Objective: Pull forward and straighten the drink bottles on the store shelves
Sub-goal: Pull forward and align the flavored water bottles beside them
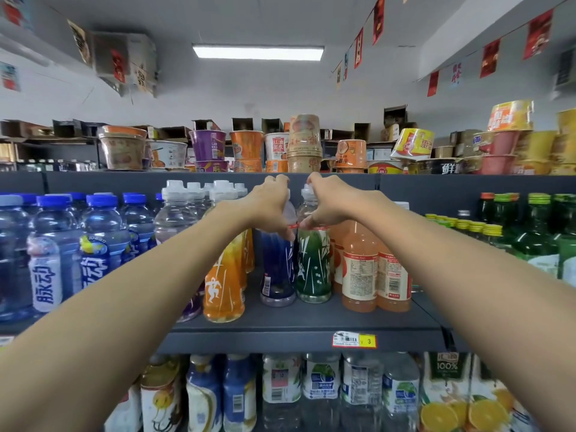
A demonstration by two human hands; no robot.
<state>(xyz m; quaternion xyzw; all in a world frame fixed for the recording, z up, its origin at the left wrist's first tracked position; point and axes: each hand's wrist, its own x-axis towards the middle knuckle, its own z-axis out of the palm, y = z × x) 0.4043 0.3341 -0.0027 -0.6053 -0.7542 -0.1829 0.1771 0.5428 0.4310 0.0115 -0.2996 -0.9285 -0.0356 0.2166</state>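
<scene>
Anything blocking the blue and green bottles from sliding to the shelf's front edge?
Nothing visible: bare shelf lies ahead of the blue bottle and green bottle; the orange bottle stands left of that path, the peach bottles right.

Up top, a purple paper noodle cup [207, 145] beside an orange noodle cup [247, 145]. Next, a tall stack of tan paper bowls [304, 141]. Further right, a yellow noodle bowl [413, 143], tilted. Behind, open brown cardboard boxes [395, 115]. Overhead, a long white ceiling light [258, 52] and red paper flags [490, 57] on a string. Low down, a yellow and red price tag [354, 339].
</scene>
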